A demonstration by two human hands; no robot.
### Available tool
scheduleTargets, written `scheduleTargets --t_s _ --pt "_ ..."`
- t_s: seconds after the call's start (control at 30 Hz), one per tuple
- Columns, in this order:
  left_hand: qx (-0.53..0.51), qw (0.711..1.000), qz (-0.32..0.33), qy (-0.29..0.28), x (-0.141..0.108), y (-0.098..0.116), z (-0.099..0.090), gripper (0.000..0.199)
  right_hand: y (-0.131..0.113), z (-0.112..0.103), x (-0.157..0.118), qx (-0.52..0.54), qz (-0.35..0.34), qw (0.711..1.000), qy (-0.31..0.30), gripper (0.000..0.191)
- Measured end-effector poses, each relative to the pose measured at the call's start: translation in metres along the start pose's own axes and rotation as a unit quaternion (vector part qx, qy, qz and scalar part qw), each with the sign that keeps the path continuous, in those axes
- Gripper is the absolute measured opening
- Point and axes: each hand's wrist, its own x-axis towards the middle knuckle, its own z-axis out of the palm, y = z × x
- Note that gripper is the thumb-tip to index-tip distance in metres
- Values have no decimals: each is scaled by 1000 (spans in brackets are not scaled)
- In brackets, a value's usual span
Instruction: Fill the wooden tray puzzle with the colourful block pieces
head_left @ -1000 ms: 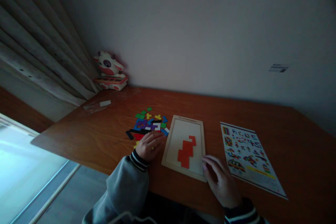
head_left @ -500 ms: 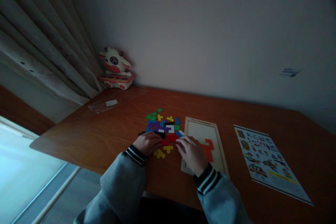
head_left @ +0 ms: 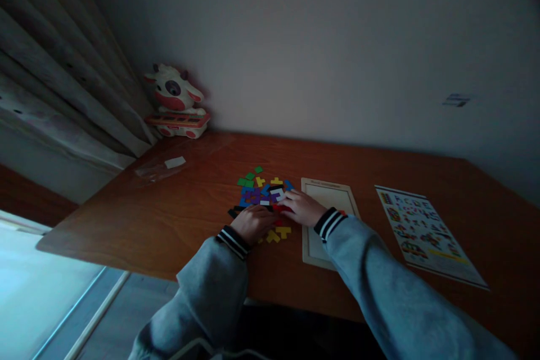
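Observation:
A loose pile of flat coloured puzzle pieces lies before me, with green pieces, purple pieces, yellow pieces and a white piece. My left hand rests at the pile's near side, its fingers bent together by a black piece; what is under them is hidden. Reaching in from the right, my right hand has thumb and fingers closed around a red puzzle piece. Under my right forearm lies a wooden puzzle tray, its red pieces mostly covered by the sleeve.
A printed pattern sheet lies to the right on the wooden table. At the back left stands a cow-shaped toy keyboard, with a clear plastic bag in front. A curtain hangs at the left.
My right hand has moved off the tray's edge, forward and left into the pile, its forearm now across the tray. My left hand stays at the near side. The view has shifted slightly.

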Motion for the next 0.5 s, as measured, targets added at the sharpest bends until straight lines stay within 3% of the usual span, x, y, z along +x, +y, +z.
scheduleTargets --t_s 0.17,0.33,0.4,0.5 --pt "23 999 37 6 1 2 2 26 7 -7 7 -26 -43 998 -21 21" --pt "23 998 15 55 4 3 -5 29 13 -7 7 -25 -54 998 -8 18" --pt "8 996 -4 88 7 15 -9 28 14 -4 5 -17 -49 999 1 18" --pt "-23 991 -43 123 14 51 -9 24 16 1 5 -2 -38 999 13 20"
